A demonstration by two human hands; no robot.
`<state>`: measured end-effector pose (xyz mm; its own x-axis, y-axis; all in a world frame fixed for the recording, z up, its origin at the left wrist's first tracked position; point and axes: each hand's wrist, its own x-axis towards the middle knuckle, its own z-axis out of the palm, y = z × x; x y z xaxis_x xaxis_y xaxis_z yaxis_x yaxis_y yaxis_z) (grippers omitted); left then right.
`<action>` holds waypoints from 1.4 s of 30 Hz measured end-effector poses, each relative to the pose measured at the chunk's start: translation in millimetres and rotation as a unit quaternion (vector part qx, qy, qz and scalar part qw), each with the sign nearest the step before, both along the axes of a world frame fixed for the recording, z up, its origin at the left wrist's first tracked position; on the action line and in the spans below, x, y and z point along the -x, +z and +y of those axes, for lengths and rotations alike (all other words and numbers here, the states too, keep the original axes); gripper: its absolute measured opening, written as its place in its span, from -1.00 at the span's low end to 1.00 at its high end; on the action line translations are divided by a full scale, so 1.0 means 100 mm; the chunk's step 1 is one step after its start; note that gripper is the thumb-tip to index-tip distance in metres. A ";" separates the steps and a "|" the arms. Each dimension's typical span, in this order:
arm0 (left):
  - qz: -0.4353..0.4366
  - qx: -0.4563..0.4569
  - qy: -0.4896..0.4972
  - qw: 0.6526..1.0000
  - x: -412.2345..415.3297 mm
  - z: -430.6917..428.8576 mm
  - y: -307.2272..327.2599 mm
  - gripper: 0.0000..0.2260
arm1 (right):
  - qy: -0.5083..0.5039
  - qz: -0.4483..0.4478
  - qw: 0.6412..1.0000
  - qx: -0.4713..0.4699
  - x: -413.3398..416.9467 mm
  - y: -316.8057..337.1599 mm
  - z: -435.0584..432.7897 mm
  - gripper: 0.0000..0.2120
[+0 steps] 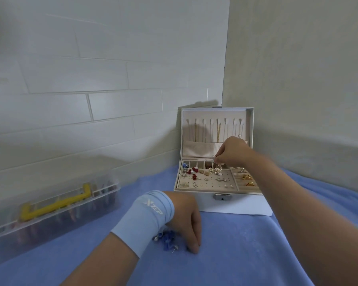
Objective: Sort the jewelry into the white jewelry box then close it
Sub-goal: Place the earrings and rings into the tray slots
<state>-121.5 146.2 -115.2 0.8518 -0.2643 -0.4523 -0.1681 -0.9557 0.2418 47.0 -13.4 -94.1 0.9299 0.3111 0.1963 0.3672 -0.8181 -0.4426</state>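
Far left, well apart from both hands: a clear plastic case [50,207] with a yellow handle, lying on the blue cloth [256,254], out of the way.

Next, the left hand [184,219], pale blue wristband [145,217] on the wrist. Fingers loosely bent and close together, tips resting on the cloth, holding nothing visible. Just left of those fingers, beside the palm: blue flower earrings [167,241], one pin sticking out, not yet sorted.

Beyond those fingertips and to their right: the white jewelry box [236,205], lid [250,124] upright by the wall, thin gold necklaces [218,133] hanging inside it.

Further right, the right hand [234,150], reaching over the open box. Thumb and forefinger narrowed to a pinch on a small silvery piece [217,165], dangling just above the back row of small compartments. Directly below the pinch: the perforated earring board [221,183], already dotted with red, gold and silver studs. Right of the pinch, under the forearm: ring rolls [246,178] holding gold pieces.

Step in hand, by the look of it: placing one earring, with sorting well along but unfinished. Next move likely calling for lowering the piece into a free hole or cell without knocking neighbours, then letting go. After that, fetching the blue earrings near the left fingers, then swinging the lid down to the latch [222,196]. Possible snags: crowded studs under the pinch, and necklaces swinging loose as the lid drops.
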 end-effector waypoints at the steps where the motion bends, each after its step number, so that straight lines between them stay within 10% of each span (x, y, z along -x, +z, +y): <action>1: -0.003 -0.007 0.006 1.000 0.00 0.01 0.01 -0.80 | 0.000 -0.003 1.000 0.007 -0.02 -0.03 0.02 -0.86; 13: -0.027 -0.052 -0.002 0.998 0.01 0.05 0.01 -0.78 | 0.037 -0.029 0.997 -0.064 0.21 0.02 0.04 -0.86; 18: -0.086 0.134 0.009 0.987 -0.02 0.24 0.15 -0.90 | 0.149 0.025 0.980 -0.132 0.62 0.16 0.05 -0.90; 25: -0.262 0.477 0.196 0.816 -0.08 0.26 0.29 -0.95 | 0.265 0.081 0.945 -0.174 0.91 0.37 0.01 -0.79; 33: -0.250 0.545 0.264 0.755 -0.24 0.15 0.28 -0.91 | 0.202 0.001 0.948 -0.246 0.85 0.26 0.03 -0.89; 42: -0.331 0.368 0.231 0.838 -0.38 0.45 0.10 -0.91 | 0.124 -0.005 0.967 -0.222 0.80 0.01 0.23 -0.96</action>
<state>-83.4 191.5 -105.0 0.9400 0.1634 0.2994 -0.1508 -0.5882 0.7945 -33.1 9.4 -92.8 0.8349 0.4071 0.3704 0.5337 -0.4343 -0.7256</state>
